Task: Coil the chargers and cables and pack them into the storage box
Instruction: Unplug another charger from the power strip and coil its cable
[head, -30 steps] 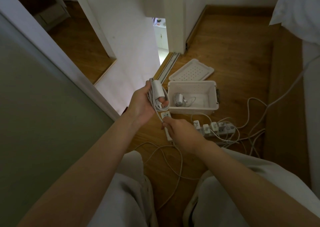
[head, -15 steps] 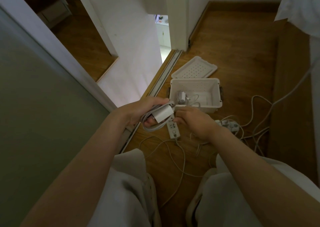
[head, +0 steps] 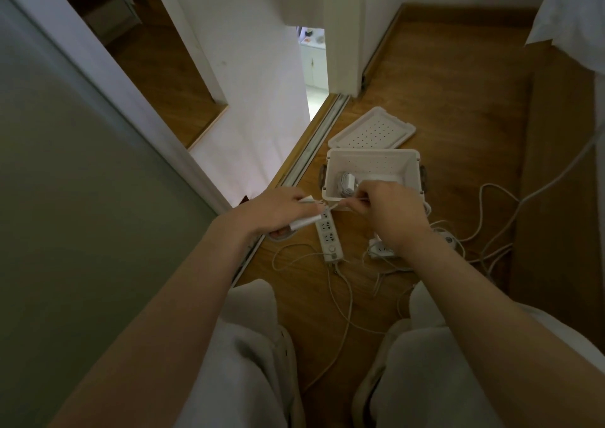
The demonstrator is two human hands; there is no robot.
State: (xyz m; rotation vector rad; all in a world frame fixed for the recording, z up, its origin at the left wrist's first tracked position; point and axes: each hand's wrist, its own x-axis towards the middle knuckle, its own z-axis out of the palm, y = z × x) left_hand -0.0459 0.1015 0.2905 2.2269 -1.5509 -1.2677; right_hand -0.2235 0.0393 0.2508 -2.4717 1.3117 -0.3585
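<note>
Left hand (head: 278, 211) curled round the charger (head: 304, 224) and its wound cable. Right hand (head: 389, 213) pinches the loose cable end (head: 339, 203); finishing the coil, I judge. Storage box (head: 373, 161) stands open on the floor just beyond. Next: tuck the end firmly, then lower the bundle in.

Dim room — wooden floor (head: 451, 77), white wall (head: 262, 67), bright doorway gap (head: 314, 64) beyond.

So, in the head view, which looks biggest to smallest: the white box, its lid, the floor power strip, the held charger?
1. Storage box, though its lid looks nearly as large; hard to split.
2. Power strip.
3. Charger, partly hidden in the left hand.
</note>
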